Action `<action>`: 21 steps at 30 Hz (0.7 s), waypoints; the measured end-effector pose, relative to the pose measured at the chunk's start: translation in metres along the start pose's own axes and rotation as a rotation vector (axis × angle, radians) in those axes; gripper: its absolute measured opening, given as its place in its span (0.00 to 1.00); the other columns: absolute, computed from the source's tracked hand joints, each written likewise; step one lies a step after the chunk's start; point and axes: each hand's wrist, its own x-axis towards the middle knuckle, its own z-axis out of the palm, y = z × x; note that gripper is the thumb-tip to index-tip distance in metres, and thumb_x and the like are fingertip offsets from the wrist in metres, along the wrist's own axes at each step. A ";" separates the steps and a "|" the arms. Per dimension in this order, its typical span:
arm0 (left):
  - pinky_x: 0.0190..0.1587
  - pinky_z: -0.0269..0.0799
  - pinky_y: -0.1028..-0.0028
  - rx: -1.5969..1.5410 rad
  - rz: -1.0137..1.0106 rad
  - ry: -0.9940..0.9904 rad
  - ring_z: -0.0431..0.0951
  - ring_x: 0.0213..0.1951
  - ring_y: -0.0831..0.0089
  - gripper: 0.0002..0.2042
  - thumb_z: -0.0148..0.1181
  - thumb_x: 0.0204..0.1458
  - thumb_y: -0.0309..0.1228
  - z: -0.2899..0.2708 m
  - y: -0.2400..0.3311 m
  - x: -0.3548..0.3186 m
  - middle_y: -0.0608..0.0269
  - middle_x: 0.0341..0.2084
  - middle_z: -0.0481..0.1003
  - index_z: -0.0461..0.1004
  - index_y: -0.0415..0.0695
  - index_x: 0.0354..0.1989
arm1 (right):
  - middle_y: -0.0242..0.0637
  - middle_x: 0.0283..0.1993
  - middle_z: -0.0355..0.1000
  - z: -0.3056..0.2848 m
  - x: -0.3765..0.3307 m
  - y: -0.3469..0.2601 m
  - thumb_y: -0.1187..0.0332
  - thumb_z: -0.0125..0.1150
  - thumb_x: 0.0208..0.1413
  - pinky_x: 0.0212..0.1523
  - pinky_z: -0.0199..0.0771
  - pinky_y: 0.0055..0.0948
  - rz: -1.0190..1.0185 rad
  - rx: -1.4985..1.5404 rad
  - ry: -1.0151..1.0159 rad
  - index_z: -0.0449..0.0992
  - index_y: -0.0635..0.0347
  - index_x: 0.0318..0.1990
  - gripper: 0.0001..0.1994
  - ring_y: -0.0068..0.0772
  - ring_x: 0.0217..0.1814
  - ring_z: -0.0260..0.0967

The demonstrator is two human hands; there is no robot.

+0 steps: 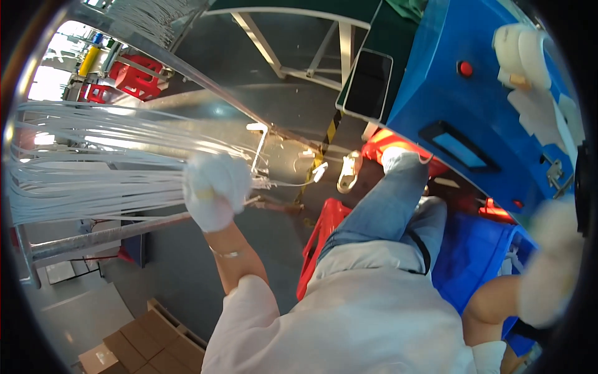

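Head view shows the left hand (215, 190), in a white glove, closed around a bundle of thin white cords (93, 168). The cords fan out to the left from the fist, running nearly level across a metal rack (106, 234) whose bars pass above and below them. A few loose cord ends (277, 182) stick out to the right of the fist. A thin bracelet (227, 254) sits on the left wrist, and a white sleeve (249, 311) covers the arm below it.

The right hand (551, 274), also gloved in white, is blurred at the right rim; whether its fingers are open or closed cannot be told, and nothing can be seen in it. It is just beside a blue machine (461, 81) that carries a red button (465, 68) and a dark display (460, 149). A blue bin (473, 249) lies under the machine, near the person's knee in jeans (386, 206). A red crate (321, 240) stands left of the knee. Cardboard boxes (137, 349) lie on the grey floor (174, 274) at the lower left, well apart from both hands.
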 end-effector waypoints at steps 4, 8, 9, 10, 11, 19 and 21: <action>0.29 0.72 0.73 -0.007 -0.047 -0.101 0.76 0.30 0.63 0.09 0.51 0.55 0.33 0.018 -0.025 -0.017 0.56 0.28 0.74 0.70 0.40 0.34 | 0.46 0.55 0.68 0.122 0.010 0.040 0.52 0.58 0.54 0.57 0.63 0.32 0.059 0.198 -0.363 0.65 0.67 0.57 0.30 0.38 0.55 0.67; 0.37 0.73 0.66 0.126 -0.261 0.220 0.76 0.34 0.59 0.12 0.58 0.46 0.26 0.060 -0.016 -0.008 0.52 0.33 0.75 0.73 0.33 0.38 | 0.42 0.43 0.70 0.180 0.054 -0.003 0.67 0.58 0.56 0.43 0.68 0.26 -0.082 0.550 -0.439 0.56 0.64 0.63 0.29 0.28 0.40 0.70; 0.39 0.72 0.66 0.529 -0.208 0.185 0.76 0.36 0.59 0.13 0.58 0.46 0.25 0.065 0.007 -0.011 0.52 0.35 0.75 0.72 0.34 0.40 | 0.40 0.39 0.71 0.186 0.061 -0.017 0.71 0.57 0.57 0.39 0.69 0.23 -0.063 0.755 -0.517 0.53 0.62 0.65 0.30 0.25 0.36 0.70; 0.42 0.71 0.65 0.945 -0.145 0.167 0.75 0.39 0.59 0.14 0.57 0.45 0.24 0.071 0.033 -0.016 0.52 0.37 0.74 0.71 0.34 0.42 | 0.38 0.37 0.72 0.174 0.063 -0.038 0.70 0.56 0.57 0.38 0.69 0.23 0.141 0.969 -0.696 0.60 0.62 0.61 0.24 0.24 0.36 0.69; 0.44 0.71 0.65 1.359 -0.084 0.153 0.75 0.41 0.59 0.15 0.57 0.45 0.23 0.078 0.061 -0.020 0.52 0.38 0.74 0.71 0.34 0.44 | 0.37 0.37 0.72 0.176 0.054 -0.045 0.69 0.55 0.58 0.38 0.69 0.23 0.017 0.907 -0.570 0.65 0.63 0.57 0.19 0.23 0.36 0.69; 0.65 0.46 0.55 2.660 0.653 1.276 0.53 0.63 0.50 0.23 0.46 0.56 0.35 -0.001 0.259 0.038 0.48 0.59 0.60 0.61 0.38 0.59 | 0.33 0.32 0.72 0.146 0.019 -0.011 0.63 0.55 0.59 0.30 0.61 0.18 0.467 1.070 -0.568 0.73 0.63 0.37 0.11 0.18 0.30 0.63; 0.64 0.45 0.52 2.896 0.501 1.520 0.52 0.63 0.48 0.23 0.43 0.56 0.38 -0.011 0.262 0.042 0.50 0.59 0.61 0.63 0.40 0.58 | 0.33 0.30 0.71 0.130 -0.001 -0.002 0.63 0.55 0.58 0.28 0.58 0.17 0.586 1.103 -0.669 0.71 0.63 0.37 0.11 0.17 0.27 0.61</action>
